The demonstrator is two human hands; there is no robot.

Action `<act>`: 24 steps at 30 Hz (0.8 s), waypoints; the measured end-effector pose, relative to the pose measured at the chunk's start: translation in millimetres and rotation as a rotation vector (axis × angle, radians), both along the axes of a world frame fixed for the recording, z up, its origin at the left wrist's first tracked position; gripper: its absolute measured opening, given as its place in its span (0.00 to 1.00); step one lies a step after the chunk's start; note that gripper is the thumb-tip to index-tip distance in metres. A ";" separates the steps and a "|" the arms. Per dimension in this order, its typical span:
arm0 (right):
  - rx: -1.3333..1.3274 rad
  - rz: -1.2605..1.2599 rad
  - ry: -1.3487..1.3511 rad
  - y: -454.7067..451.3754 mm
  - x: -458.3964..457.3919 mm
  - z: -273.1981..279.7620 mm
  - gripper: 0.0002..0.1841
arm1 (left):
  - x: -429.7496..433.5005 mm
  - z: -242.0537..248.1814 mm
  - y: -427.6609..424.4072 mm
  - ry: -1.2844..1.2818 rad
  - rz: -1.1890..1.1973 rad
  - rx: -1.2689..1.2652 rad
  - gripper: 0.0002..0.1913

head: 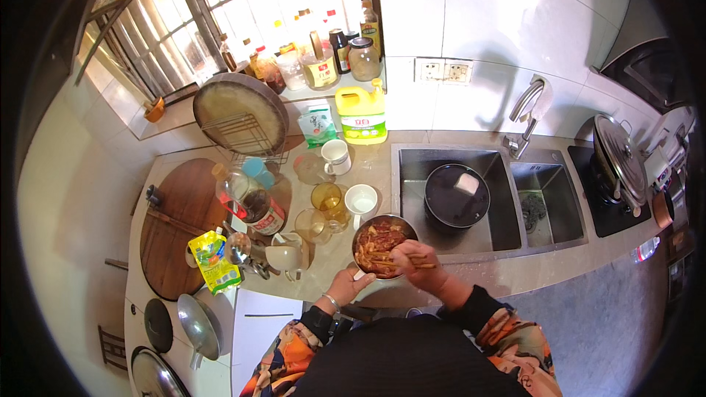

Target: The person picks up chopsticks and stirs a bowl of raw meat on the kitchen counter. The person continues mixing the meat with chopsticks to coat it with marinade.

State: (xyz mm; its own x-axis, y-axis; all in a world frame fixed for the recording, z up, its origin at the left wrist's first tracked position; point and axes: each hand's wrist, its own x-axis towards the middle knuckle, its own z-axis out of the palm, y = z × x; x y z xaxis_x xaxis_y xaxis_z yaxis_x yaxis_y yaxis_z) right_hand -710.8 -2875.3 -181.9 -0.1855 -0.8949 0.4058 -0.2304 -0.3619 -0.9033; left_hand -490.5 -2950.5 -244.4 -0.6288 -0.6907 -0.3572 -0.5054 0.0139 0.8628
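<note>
A round metal bowl (415, 224) holds pieces of reddish, raw-looking meat (380, 238) and stands at the counter's front edge, left of the sink. My left hand (347, 285) grips the bowl's near left rim, thumb on top and the other fingers mostly hidden underneath. Wooden chopsticks (380, 258) are held in my right hand (422, 267), above the bowl's right side. Their tips reach into the meat. Just behind the bowl stands a white mug (361, 201).
Amber glass cups (329, 198), a large sauce bottle (253, 204) and a yellow pouch (215, 261) stand to the left. A dark pot (456, 201) sits in the steel sink (499, 226). Behind are a yellow detergent jug (361, 116) and a tap (527, 116).
</note>
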 end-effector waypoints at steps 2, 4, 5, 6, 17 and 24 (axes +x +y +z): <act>0.254 0.041 -0.179 2.2 -18.6 8.6 0.05 | 1.2 -0.2 0.8 -0.007 0.022 -0.011 0.20; 0.195 -0.035 -0.049 4.8 -43.5 27.0 0.09 | 0.4 -1.6 3.1 0.061 0.005 -0.019 0.20; 0.206 -0.072 -0.003 7.6 -52.9 37.3 0.11 | -0.1 -2.5 5.7 0.075 -0.006 -0.003 0.21; 0.259 -0.094 0.008 11.8 -61.5 47.0 0.12 | -0.4 -2.6 3.9 0.069 -0.052 0.014 0.21; 0.084 -0.095 0.106 13.0 -38.3 29.1 0.06 | 0.9 -2.5 0.0 0.079 -0.070 0.022 0.20; 0.101 -0.247 -0.113 14.0 -61.2 25.2 0.07 | -1.0 -3.7 3.2 0.090 -0.050 0.012 0.18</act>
State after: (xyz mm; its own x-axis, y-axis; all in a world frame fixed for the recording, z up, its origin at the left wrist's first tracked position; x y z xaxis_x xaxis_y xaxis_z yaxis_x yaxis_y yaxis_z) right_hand -772.0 -2861.2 -156.6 -0.4416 -0.8521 0.2810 -0.1964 -0.2138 -0.9569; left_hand -491.5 -2947.4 -248.1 -0.6924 -0.6536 -0.3057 -0.4245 0.0264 0.9051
